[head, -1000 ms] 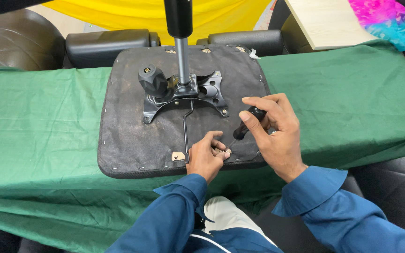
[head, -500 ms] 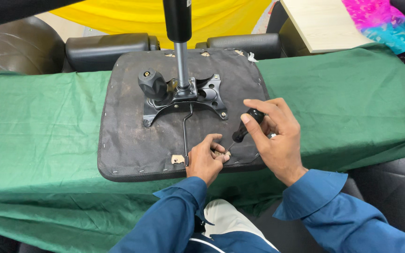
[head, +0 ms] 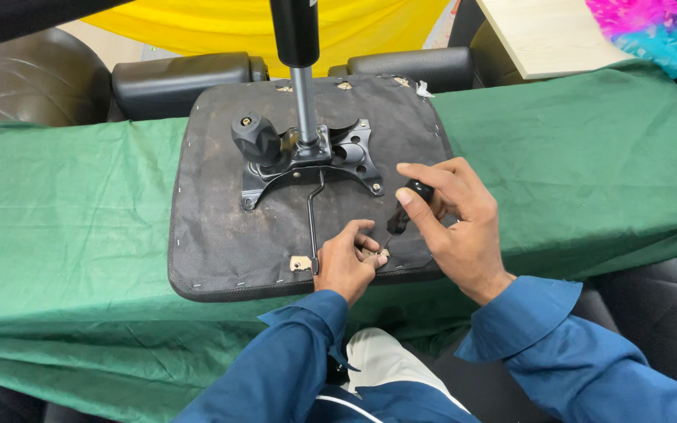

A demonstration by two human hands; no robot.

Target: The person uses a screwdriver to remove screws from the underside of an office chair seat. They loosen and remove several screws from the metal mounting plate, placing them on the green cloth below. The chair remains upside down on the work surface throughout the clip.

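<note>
Green cloth covers the surface where the upturned black chair seat lies, its near edge pinched by left fingers while right fingers should hold the black-handled screwdriver straight and steady.

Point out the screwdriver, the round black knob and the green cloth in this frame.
screwdriver (head: 407, 210): head view, on its black handle, gripped by the right hand.
round black knob (head: 255, 137): head view, on its ribbed side.
green cloth (head: 64, 211): head view, on the bare stretch left of the seat.
</note>
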